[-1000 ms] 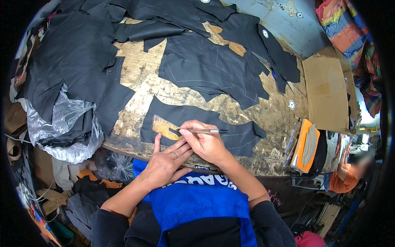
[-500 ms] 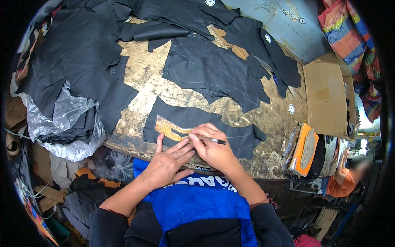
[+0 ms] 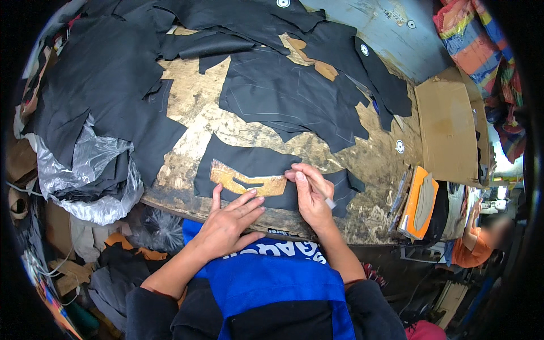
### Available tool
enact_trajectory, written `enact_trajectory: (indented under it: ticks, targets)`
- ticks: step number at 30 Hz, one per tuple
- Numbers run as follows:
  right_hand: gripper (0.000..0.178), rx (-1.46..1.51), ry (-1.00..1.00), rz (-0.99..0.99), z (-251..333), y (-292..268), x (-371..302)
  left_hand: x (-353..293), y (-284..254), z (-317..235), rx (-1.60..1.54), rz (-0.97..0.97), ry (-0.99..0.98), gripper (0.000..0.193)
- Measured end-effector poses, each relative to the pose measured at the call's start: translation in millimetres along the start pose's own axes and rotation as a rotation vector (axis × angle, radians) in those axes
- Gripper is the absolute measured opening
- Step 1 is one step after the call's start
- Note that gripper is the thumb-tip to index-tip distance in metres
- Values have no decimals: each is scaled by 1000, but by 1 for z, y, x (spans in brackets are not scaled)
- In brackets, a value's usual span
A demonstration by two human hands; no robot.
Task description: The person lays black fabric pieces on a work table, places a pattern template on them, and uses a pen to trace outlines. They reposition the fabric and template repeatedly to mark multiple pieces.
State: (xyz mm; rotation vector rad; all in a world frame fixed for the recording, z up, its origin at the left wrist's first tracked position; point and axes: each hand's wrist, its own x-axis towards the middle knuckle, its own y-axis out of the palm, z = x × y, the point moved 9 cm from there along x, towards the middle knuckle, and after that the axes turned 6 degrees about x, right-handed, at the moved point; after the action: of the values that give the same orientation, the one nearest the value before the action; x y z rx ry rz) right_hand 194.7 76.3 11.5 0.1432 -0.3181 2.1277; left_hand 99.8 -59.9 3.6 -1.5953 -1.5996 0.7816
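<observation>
Step, by judgement: outlining tan template (image 3: 225,176) on black sheet (image 3: 255,154), atop surface (image 3: 190,102). Your left hand (image 3: 229,228) spread flat, touching template's lower edge — right hand (image 3: 311,194) pinches pen (image 3: 330,202) by template's right end. Next likely needs steady hold, pen hugging edge.

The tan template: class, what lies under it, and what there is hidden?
Under the tan template lies a black sheet, visible beyond its edges and through its slot. Any marks on the sheet directly beneath the template are hidden, as is whatever lies under the sheet there.
</observation>
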Motion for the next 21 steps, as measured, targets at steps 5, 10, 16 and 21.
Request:
enact_trajectory:
  ticks: [5,10,16,21]
  targets:
    - [23,-204,-134,93,2,0,-4,0,-1,-1,9,-14,0,49]
    - [32,-237,-160,126,3,3,-4,1,-4,-1,-9,-44,-7,45]
    - [38,-279,-140,27,0,-5,-5,2,-7,-2,-23,-64,-30,41]
    - [42,-243,-146,49,-2,-4,-6,4,-7,-3,6,-52,-42,40]
